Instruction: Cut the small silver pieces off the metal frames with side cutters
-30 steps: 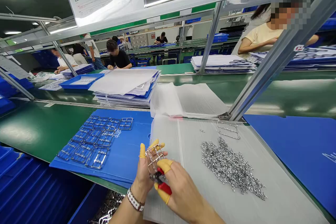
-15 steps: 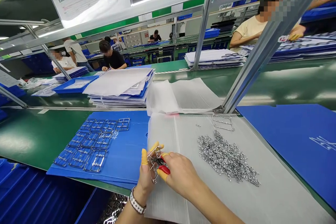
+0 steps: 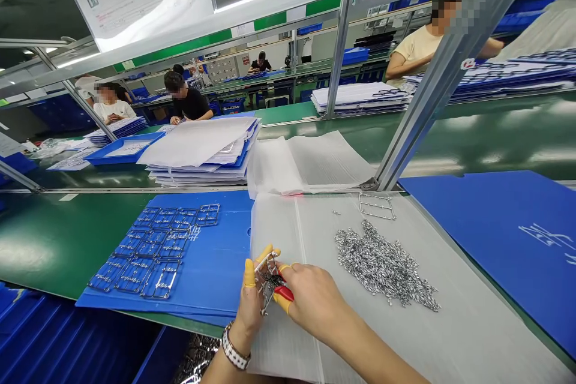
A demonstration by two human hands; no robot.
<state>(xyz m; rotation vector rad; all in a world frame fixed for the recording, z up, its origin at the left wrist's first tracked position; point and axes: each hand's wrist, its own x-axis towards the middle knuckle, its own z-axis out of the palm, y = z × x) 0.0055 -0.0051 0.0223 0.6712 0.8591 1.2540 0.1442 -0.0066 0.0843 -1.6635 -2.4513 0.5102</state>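
Note:
My left hand (image 3: 251, 300), with yellow finger cots on its fingertips, grips a small shiny metal frame (image 3: 265, 261) with thin bars. In my right hand (image 3: 310, 297) are red-handled cutting pliers (image 3: 284, 294), closed in by the fingers. Their jaws are at the frame, and the fingers partly hide them. To the right, a heap of small silvery metal pieces (image 3: 382, 264) lies on a white foam sheet (image 3: 310, 246). Another metal frame (image 3: 377, 206) rests flat beyond the heap. Several similar frames (image 3: 155, 240) lie in rows on a blue board (image 3: 216, 270) at left.
A stack of papers and boards (image 3: 198, 150) stands behind the blue board. An upright metal post (image 3: 418, 84) leans across the right side. Below the table's left edge sits a blue bin (image 3: 58, 336). Several co-workers, among them a person in black (image 3: 191, 102), sit farther back.
The camera view has shifted slightly, so the scene sits a little farther left. Both hands keep nearly the same hold on the frame and pliers.

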